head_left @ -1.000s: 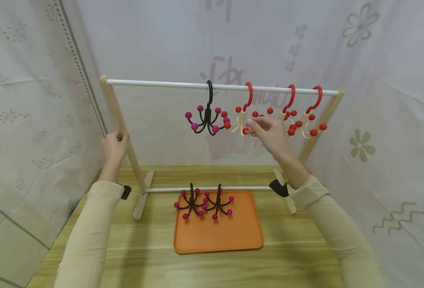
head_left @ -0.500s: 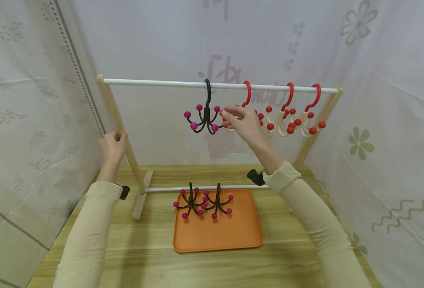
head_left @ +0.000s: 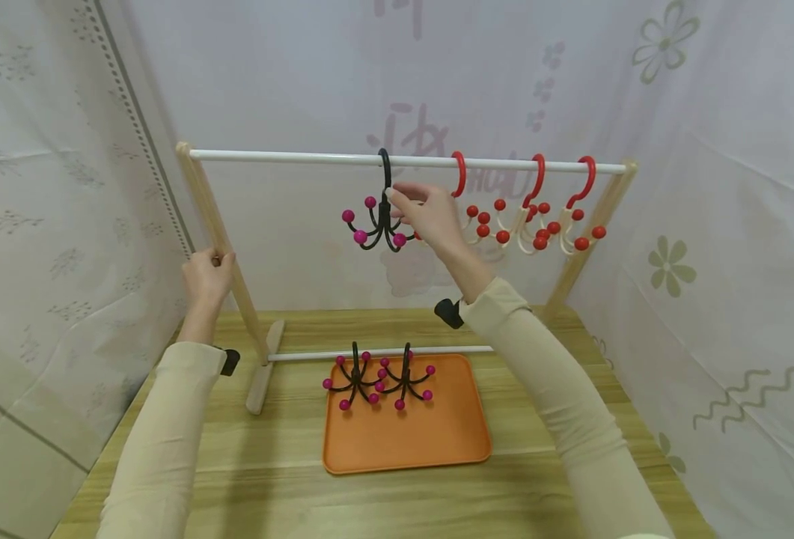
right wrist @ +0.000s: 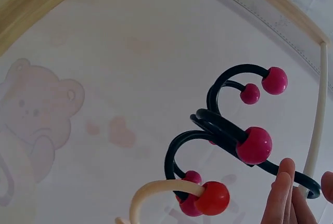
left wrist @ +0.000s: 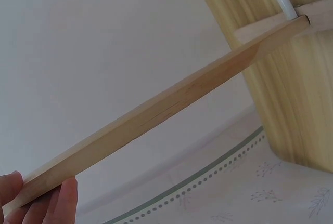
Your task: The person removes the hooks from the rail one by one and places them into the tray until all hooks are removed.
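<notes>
My left hand grips the left wooden post of a hanging rack; its fingers wrap the post in the left wrist view. A black octopus-style hook hanger with magenta ball tips hangs from the white top rail. My right hand is at this hanger's neck. In the right wrist view the thumb and the fingers lie on either side of the black hook, with a gap showing at the thumb. Three cream hangers with red hooks, such as the middle one, hang farther right; my hand partly covers the nearest.
An orange tray lies on the wooden table in front of the rack. Two more black hangers, one at left and one at right, sit on its back part. A white lower bar runs behind the tray.
My right hand has moved left along the rail, from the nearest red-hooked hanger to the black hanger's neck. The left hand stays on the post.
</notes>
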A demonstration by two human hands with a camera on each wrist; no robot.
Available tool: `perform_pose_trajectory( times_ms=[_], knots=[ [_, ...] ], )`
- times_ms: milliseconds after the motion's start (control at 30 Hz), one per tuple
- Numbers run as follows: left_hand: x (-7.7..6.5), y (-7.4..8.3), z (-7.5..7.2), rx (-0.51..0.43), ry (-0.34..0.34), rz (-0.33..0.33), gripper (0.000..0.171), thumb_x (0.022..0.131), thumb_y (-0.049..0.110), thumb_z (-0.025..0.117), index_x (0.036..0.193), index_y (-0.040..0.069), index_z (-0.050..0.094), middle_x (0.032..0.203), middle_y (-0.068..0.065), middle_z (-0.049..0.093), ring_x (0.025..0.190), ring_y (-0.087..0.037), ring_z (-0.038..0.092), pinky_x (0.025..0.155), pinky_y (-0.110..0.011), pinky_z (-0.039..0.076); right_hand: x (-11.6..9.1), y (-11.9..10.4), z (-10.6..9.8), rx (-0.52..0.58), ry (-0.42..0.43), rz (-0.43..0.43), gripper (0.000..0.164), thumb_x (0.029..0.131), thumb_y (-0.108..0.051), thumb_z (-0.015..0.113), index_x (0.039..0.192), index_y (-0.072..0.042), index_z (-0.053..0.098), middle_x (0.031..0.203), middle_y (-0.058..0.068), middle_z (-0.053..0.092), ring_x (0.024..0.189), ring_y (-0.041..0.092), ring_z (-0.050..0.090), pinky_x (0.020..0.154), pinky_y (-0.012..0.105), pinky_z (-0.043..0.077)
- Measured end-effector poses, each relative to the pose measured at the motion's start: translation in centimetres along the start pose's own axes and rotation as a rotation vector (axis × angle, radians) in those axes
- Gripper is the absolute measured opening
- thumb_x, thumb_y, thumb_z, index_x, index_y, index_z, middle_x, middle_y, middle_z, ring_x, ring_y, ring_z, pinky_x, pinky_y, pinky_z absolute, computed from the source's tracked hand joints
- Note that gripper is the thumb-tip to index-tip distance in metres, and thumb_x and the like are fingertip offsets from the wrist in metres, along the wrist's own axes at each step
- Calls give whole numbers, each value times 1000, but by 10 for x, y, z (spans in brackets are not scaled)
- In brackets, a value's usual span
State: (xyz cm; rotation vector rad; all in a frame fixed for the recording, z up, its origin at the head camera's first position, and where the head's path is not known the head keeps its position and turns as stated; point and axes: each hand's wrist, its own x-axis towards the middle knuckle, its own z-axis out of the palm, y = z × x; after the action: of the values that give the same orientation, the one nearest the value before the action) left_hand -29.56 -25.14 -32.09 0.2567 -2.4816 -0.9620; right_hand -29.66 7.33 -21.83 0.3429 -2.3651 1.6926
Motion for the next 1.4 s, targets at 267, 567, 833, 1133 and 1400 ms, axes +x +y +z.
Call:
perform_pose_trajectory(
  times_ms=[267, 567, 833, 1133, 1400],
  knots=[
    [-1, 2, -2, -1, -10, 0, 30, 93, 19, 43, 83, -7, 55, 82, -24, 58, 59, -21, 45, 49, -28, 36, 5, -8, 9, -133, 39, -23, 32, 83, -32, 61, 110, -15, 63, 95, -4, 63, 72, 6, 61, 78, 29, 38],
    [-3, 2, -1, -2, -10, 3, 31, 93, 19, 43, 81, -6, 54, 77, -21, 57, 57, -19, 43, 47, -28, 35, 9, -10, 11, -265, 113, -37, 25, 83, -34, 60, 104, -20, 66, 85, -11, 64, 75, 2, 58, 72, 31, 36],
    [-2, 2, -1, 0, -8, 3, 32, 93, 20, 42, 83, -7, 55, 80, -23, 57, 61, -23, 45, 50, -31, 36, 12, -3, 9, -156, 156, -122, 23, 83, -26, 62, 101, -11, 67, 81, -3, 66, 78, 5, 59, 70, 26, 39],
    [-2, 2, 0, -10, -15, -16, 31, 94, 20, 41, 85, -6, 54, 81, -21, 56, 64, -24, 44, 51, -31, 35, 5, -9, 3, 29, 108, -212, 26, 83, -23, 63, 102, -7, 65, 86, 1, 65, 82, 9, 59, 76, 24, 40],
    [-2, 2, -1, -13, -16, -11, 31, 93, 20, 41, 86, -7, 54, 81, -22, 56, 65, -23, 44, 53, -31, 36, -26, -15, 5, 93, 23, -197, 23, 84, -16, 62, 100, 0, 65, 86, 10, 66, 82, 16, 60, 78, 27, 41]
  ],
)
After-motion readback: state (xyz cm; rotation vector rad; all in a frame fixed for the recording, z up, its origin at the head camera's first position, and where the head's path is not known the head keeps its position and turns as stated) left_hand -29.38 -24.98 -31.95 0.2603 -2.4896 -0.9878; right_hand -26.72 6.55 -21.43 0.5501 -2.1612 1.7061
